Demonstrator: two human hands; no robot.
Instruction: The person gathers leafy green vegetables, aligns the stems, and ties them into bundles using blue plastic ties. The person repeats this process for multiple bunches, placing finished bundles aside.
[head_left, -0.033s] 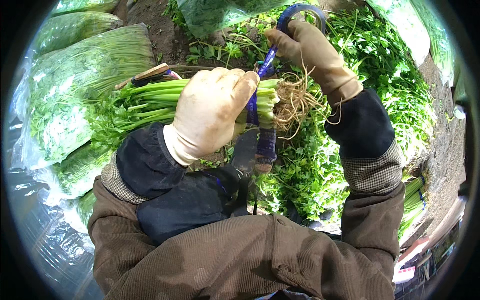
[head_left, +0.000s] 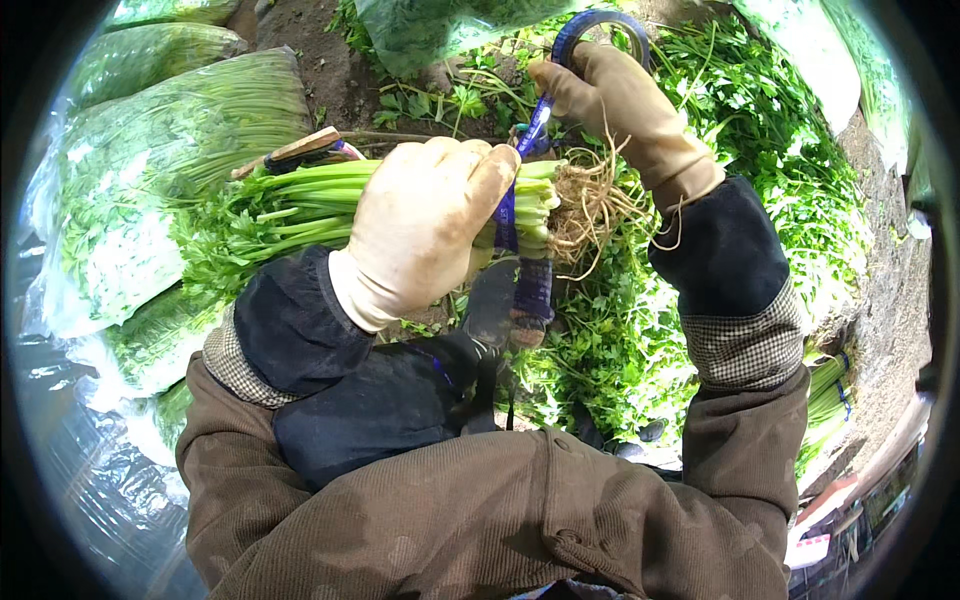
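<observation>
My gloved left hand (head_left: 425,225) is closed around a bunch of celery (head_left: 310,195), thumb up against a strip of purple-blue tape (head_left: 507,222). The bunch lies sideways, leafy tops to the left and pale stalk bases with tangled roots (head_left: 590,205) to the right. The tape crosses the stalks near the bases and runs taut up to a tape roll (head_left: 640,35). My gloved right hand (head_left: 625,105) grips that roll above the roots. The underside of the bunch and part of the tape are hidden.
Clear bags of celery (head_left: 185,150) lie to the left, beside shiny plastic sheeting (head_left: 100,500). Loose celery (head_left: 790,190) is heaped on the right. A wooden-edged object (head_left: 305,145) rests behind the bunch. A tied bundle (head_left: 825,400) lies at far right. Bare soil (head_left: 310,60) shows at the back.
</observation>
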